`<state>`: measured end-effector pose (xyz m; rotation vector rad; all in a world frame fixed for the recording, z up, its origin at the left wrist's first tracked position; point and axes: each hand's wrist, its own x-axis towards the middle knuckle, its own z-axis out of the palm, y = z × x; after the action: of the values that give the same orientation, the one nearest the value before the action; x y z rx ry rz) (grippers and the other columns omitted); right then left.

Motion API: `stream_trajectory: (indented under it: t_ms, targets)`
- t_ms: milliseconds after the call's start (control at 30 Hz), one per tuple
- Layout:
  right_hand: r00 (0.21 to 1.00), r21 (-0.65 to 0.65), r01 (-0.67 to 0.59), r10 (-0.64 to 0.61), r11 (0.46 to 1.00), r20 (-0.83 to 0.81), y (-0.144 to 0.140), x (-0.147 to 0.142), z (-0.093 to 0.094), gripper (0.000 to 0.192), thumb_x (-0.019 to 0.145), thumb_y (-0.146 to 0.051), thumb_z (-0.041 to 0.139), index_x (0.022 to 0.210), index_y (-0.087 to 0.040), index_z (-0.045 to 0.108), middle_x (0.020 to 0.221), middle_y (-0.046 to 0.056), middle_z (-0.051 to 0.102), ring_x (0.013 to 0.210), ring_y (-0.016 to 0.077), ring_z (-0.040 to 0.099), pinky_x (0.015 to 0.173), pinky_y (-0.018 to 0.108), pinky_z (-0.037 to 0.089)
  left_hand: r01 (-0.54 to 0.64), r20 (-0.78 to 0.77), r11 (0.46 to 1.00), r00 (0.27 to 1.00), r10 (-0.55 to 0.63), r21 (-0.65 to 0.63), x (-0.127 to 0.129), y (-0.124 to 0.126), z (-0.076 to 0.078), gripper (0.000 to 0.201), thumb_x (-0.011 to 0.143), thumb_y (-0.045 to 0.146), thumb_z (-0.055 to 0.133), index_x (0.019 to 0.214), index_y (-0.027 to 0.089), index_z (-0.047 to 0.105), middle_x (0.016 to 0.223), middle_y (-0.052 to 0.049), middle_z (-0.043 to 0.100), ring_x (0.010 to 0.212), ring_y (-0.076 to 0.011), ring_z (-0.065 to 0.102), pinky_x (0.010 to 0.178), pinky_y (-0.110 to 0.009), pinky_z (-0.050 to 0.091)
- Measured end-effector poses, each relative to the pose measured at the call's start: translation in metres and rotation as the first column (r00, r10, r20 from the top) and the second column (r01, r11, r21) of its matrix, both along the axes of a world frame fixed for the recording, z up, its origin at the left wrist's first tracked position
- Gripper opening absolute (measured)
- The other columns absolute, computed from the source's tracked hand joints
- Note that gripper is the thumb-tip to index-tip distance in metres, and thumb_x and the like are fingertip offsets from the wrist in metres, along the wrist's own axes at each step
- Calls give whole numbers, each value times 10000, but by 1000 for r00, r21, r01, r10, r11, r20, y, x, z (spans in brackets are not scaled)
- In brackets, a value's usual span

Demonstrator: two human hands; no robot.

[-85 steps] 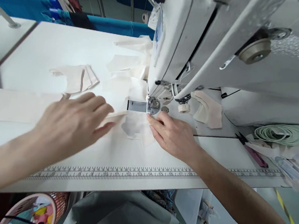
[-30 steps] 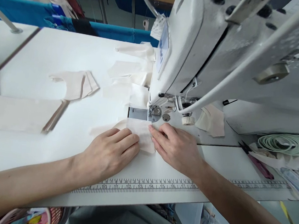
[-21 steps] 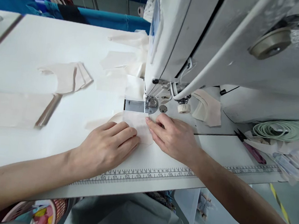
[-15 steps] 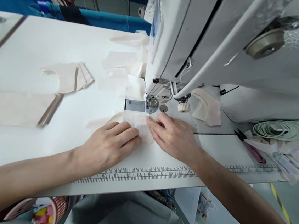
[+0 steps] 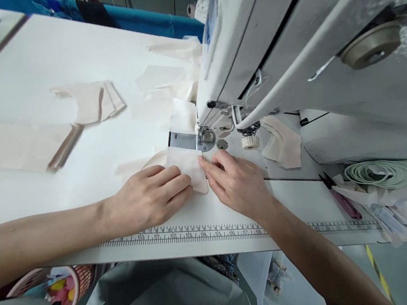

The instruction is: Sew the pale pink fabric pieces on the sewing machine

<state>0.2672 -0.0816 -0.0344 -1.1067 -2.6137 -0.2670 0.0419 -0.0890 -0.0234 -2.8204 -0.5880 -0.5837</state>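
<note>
Left hand (image 5: 148, 197): palm down, fingers together and flat, pressing the small cream rectangular fabric piece (image 5: 187, 166) onto the white tabletop (image 5: 53, 64). Nothing pinched; the grip is a flat press.

Right hand (image 5: 238, 183): also flat, fingertips (image 5: 204, 164) resting on the fabric's edge at 3 o'clock, fingers slightly spread, nothing enclosed.

The fabric lies between both hands, its far edge just beside the metal presser foot (image 5: 205, 137) of the white industrial sewing machine (image 5: 289, 59), at 12 o'clock from the hands.

Printed ruler strip (image 5: 198, 232) runs along the tabletop edge at 6 o'clock. Stacked cream cut pieces (image 5: 92, 102) lie at 10 o'clock, well apart.
</note>
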Motion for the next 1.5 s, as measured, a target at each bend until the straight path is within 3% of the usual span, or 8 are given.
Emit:
stream_trajectory:
  t_ms: [567, 933, 1067, 1167, 1233, 1367, 1500]
  targets:
    - [1000, -12, -4, 4, 1000, -17, -1, -2, 1, 301, 950, -162, 470, 1188, -145, 654, 872, 27, 598, 633, 96, 482, 582, 251, 398, -31, 51, 999, 998, 32, -34, -2, -1, 2, 90, 940, 164, 548, 952, 120, 626, 896, -58, 682, 796, -179, 609, 621, -299, 449]
    - [1000, 4, -11, 11, 1000, -14, 0, 0, 1, 293, 939, -150, 476, 1168, -138, 658, 858, 26, 597, 597, 90, 457, 554, 236, 380, -320, -89, 946, 942, 323, 52, -44, 2, 12, 91, 926, 172, 542, 915, 136, 625, 964, -81, 674, 831, -223, 617, 565, -324, 478]
    - [1000, 31, -16, 16, 999, -12, 0, -1, 0, 281, 940, -148, 470, 1153, -148, 654, 851, 24, 593, 605, 94, 469, 549, 246, 370, -453, -87, 883, 881, 465, 126, -62, -1, 11, 122, 918, 219, 561, 836, 150, 620, 969, -80, 672, 828, -234, 620, 516, -308, 466]
    - [999, 38, -28, 29, 999, -22, 1, -1, -1, 283, 946, -150, 458, 1154, -145, 650, 848, 23, 590, 597, 94, 472, 531, 249, 363, -547, -75, 817, 821, 566, 181, -71, -2, 13, 111, 914, 213, 561, 848, 152, 625, 957, -86, 681, 850, -255, 632, 430, -272, 381]
    - [999, 41, -33, 34, 999, -29, 1, -1, -1, 284, 950, -154, 451, 1151, -142, 652, 839, 21, 588, 579, 91, 462, 520, 251, 357, -570, -50, 805, 810, 584, 164, -71, -3, 14, 97, 913, 226, 572, 927, 149, 629, 952, -87, 688, 870, -258, 640, 435, -267, 384]
    - [999, 52, -33, 35, 998, -33, 1, -1, -1, 283, 955, -162, 452, 1153, -141, 652, 831, 21, 584, 574, 91, 460, 525, 257, 361, -509, -40, 860, 859, 510, 25, -58, -2, 14, 221, 912, 331, 586, 1016, 139, 615, 958, -94, 687, 863, -247, 642, 539, -297, 473]
    - [999, 49, -22, 23, 999, -24, 1, -2, -2, 283, 957, -171, 458, 1162, -146, 653, 830, 18, 584, 574, 89, 459, 529, 255, 364, -525, -120, 850, 843, 525, 29, -41, 6, 10, 138, 891, 263, 576, 928, 134, 609, 915, -101, 679, 807, -244, 628, 429, -250, 353]
